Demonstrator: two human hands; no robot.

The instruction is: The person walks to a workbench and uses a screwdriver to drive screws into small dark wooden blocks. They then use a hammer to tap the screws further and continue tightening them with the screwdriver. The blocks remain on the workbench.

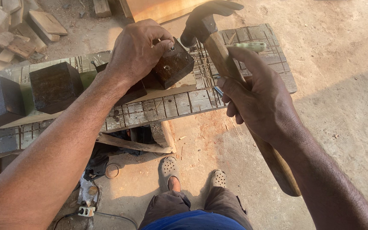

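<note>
Your right hand (258, 100) grips a raised hammer (218, 47) at 1 o'clock. Your left hand (139, 49) pinches a nail (172, 47) upright on a tilted dark block (173, 66) on the bench (184, 102). Two more blocks (56, 85) sit at 9 o'clock.

Dark wooden block (173, 66) tilted on table (184, 102), nail upright on top; claw hammer (218, 51), wooden handle, raised just beside it.

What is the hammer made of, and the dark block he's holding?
The hammer seems to have a dark, dull metal head and a brown wooden handle with smooth flat sides. The dark block under the left hand looks like stained wood, matte, with sharp sawn edges.
</note>
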